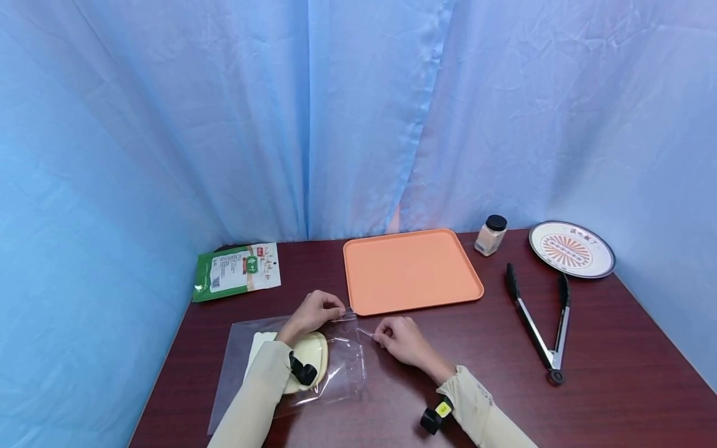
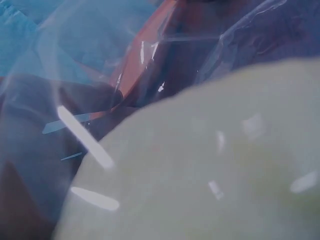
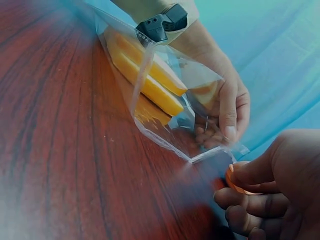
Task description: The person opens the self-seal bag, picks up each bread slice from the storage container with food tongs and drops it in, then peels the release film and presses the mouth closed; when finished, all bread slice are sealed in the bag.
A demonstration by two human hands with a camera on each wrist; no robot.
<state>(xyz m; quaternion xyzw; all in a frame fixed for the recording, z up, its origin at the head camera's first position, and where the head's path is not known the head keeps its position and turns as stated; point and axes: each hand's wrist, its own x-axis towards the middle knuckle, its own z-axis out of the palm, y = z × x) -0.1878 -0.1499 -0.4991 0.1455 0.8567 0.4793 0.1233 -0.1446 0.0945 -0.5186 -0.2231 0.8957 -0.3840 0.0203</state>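
Cream sleeves [image 1: 253, 395] sit nearest us; left hand [image 1: 312, 314] and right hand [image 1: 406, 340] pinch the clear bag [image 1: 343, 366], likely light, slippery, best edge-held.

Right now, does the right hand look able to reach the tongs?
Probably yes: I see nothing standing between the right hand and the tongs, and nothing lies on them. However, its fingers seem to pinch plastic at the clear bag's edge, so it would likely need to let go first.

room: between right hand [image 1: 407, 342] and tongs [image 1: 534, 333] | obstacle ahead: orange tray [image 1: 413, 272]
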